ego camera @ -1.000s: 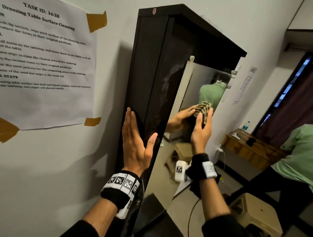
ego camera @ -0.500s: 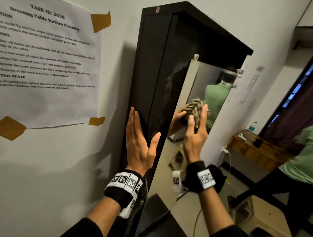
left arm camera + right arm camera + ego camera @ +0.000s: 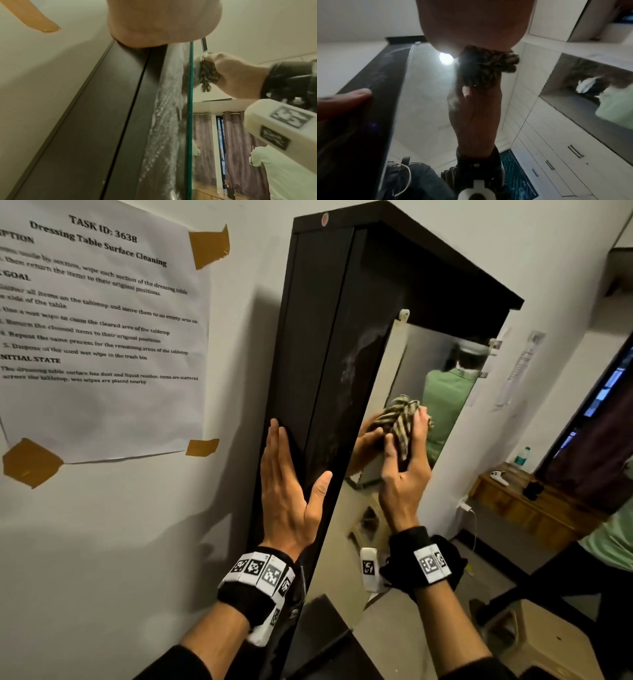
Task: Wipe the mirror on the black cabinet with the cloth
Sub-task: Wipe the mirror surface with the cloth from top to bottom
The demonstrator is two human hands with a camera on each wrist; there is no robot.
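Sweeping leftward across the wall-mounted mirror (image 3: 442, 405) since a second ago, the right hand (image 3: 404, 474) clutches the bunched striped cloth (image 3: 400, 419), mid-wipe, while the flat, empty left hand (image 3: 287, 494) steadies the tall black cabinet (image 3: 322, 337).

Head view: even, moderate indoor light; the left hand (image 3: 287, 494) casts a soft shadow toward 7 o'clock on the wall (image 3: 102, 542). Straight edges bow at the frame borders. Right wrist view: dim and soft, with a bright glare spot at 12 o'clock on the mirror (image 3: 426, 94). Left wrist view: foreground blurred.
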